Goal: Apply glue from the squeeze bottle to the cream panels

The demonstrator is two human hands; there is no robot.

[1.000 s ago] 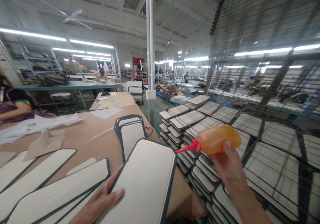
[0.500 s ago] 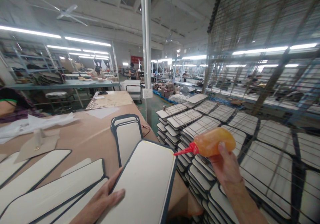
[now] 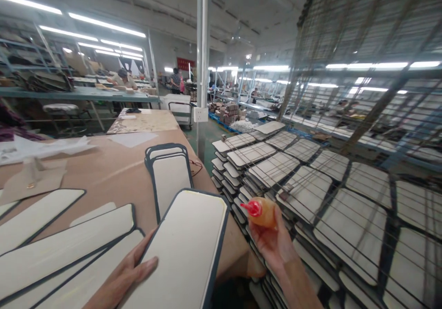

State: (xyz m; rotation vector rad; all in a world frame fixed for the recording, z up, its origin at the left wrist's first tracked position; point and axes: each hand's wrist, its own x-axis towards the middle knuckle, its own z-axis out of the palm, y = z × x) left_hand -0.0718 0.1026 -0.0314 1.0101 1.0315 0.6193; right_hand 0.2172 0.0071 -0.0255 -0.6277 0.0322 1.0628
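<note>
My left hand (image 3: 133, 267) grips the left edge of a cream panel (image 3: 183, 249) with a dark border, thumb on its face and fingers underneath. A thin yellowish line runs along the panel's top and right edge. My right hand (image 3: 272, 240) is wrapped round an orange squeeze bottle (image 3: 267, 212) with a red nozzle (image 3: 252, 207). The nozzle points left and towards me, apart from the panel's right corner. Behind the held panel, a small stack of similar panels (image 3: 171, 173) lies on the brown-covered table (image 3: 113, 175).
More bordered panels (image 3: 69, 253) lie at the table's left, near a beige piece with a strap (image 3: 32, 180). On the right, wire racks (image 3: 345, 180) hold many panels in layers. A metal post (image 3: 202, 69) with a socket box stands beyond the table. Other people are in the background.
The bottle's tip has left the panel's right corner. My right hand has moved left and turned the bottle so its nozzle faces more towards me. The view has shifted slightly.
</note>
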